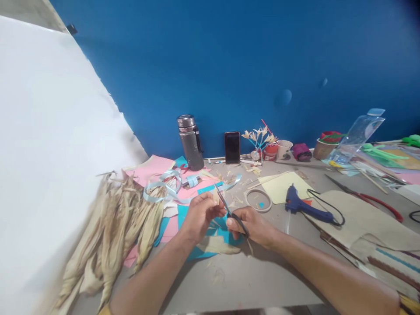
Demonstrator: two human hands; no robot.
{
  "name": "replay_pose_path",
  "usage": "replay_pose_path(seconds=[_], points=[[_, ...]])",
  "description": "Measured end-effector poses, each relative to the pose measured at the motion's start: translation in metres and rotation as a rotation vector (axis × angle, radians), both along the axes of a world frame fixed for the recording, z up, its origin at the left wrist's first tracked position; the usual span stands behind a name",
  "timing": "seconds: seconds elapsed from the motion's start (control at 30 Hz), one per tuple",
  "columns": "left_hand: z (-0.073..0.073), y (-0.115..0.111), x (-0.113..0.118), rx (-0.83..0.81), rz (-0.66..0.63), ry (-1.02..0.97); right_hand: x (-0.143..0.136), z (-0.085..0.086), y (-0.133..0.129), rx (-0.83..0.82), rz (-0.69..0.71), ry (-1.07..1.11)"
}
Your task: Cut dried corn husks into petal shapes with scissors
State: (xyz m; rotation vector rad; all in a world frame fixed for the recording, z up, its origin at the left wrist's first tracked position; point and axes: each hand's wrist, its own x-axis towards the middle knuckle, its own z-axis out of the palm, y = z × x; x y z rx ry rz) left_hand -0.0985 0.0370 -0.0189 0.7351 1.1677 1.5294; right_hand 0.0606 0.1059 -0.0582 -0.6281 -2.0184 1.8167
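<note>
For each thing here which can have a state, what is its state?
Scissors: in right hand, blade opening unclear
Pale piece: pinched in left hand
Flask: upright, lid on
Phone: propped upright, screen dark
Glue gun: lying on its side, unheld
Clear bottle: tilted
Pale ring: lying flat
Red-handled tool: lying unheld
Dried plant strips: bunched

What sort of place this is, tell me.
Likely a handicraft workspace: the right hand holds scissors, a blue glue gun lies nearby, and dried husk-like strips are heaped at the left.
</note>
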Motion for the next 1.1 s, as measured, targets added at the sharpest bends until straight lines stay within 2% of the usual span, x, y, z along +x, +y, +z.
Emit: replay_pose_path(seconds=[0.17, 0.6, 0.8, 0.9, 1.0, 1.1], points=[[0.001, 0.000, 0.000, -0.001, -0.015, -0.015, -0.001, -0.003, 0.000, 0.024, -0.012, -0.013], [-0.003, -0.001, -0.002, 0.010, -0.019, -0.020, -0.003, -0.006, -0.001, -0.042, -0.083, -0.026], [-0.003, -0.001, -0.002, 0.004, -0.019, -0.008, -0.004, -0.001, -0.002, -0.084, -0.131, 0.039], [-0.002, -0.001, 0.000, 0.004, 0.054, 0.167, -0.003, 0.001, 0.001, -0.118, -0.167, 0.091], [-0.004, -0.003, 0.001, 0.071, 0.193, 0.523, -0.002, 0.002, 0.004, -0.203, -0.203, 0.109], [-0.009, -0.004, 0.000, 0.241, 0.296, 0.897, -0.001, 0.005, 0.006, -0.316, -0.222, 0.151]])
